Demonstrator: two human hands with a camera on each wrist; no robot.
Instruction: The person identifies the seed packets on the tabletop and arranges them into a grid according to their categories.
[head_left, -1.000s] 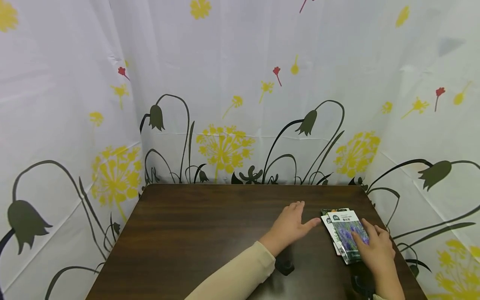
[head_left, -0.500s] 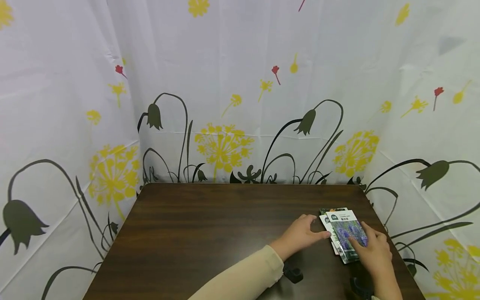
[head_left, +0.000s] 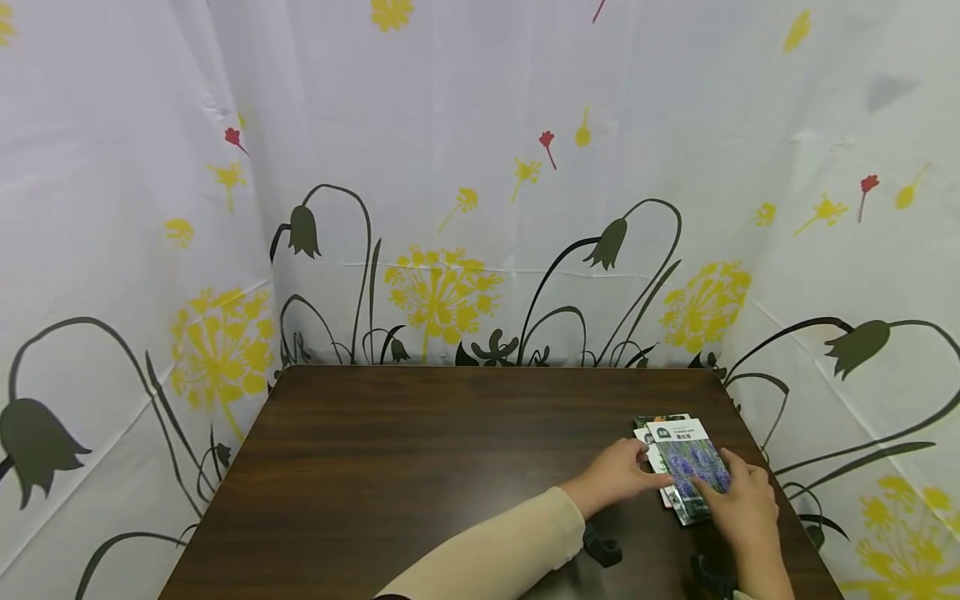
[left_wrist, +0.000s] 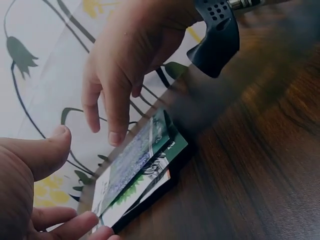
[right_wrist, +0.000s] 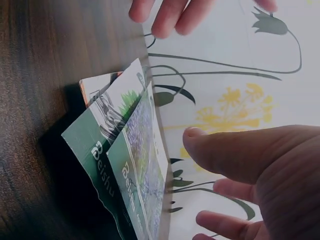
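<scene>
A small fanned stack of flat seed packets lies on the dark wooden table near its right side. The top packet (head_left: 688, 463) has a white upper part and a purple flower picture; a packet (right_wrist: 102, 145) under it shows green with "Beishu" lettering. At the stack's left edge is my left hand (head_left: 617, 477), thumb and fingers spread apart; whether its fingertips touch the packets I cannot tell. On the other side, my right hand (head_left: 746, 504) hovers with its thumb over the top packet. In the right wrist view a gap shows between that thumb and the stack.
The brown table (head_left: 420, 467) reaches left and back from the hands. Behind it hangs a white curtain (head_left: 480, 108) printed with flowers. A black strap piece (head_left: 602, 546) sits at the left wrist, another (head_left: 712, 577) at the right.
My left hand has moved right and slightly down, to the edge of the stack. The right hand stays beside the packets, with little movement. The whole view has shifted slightly.
</scene>
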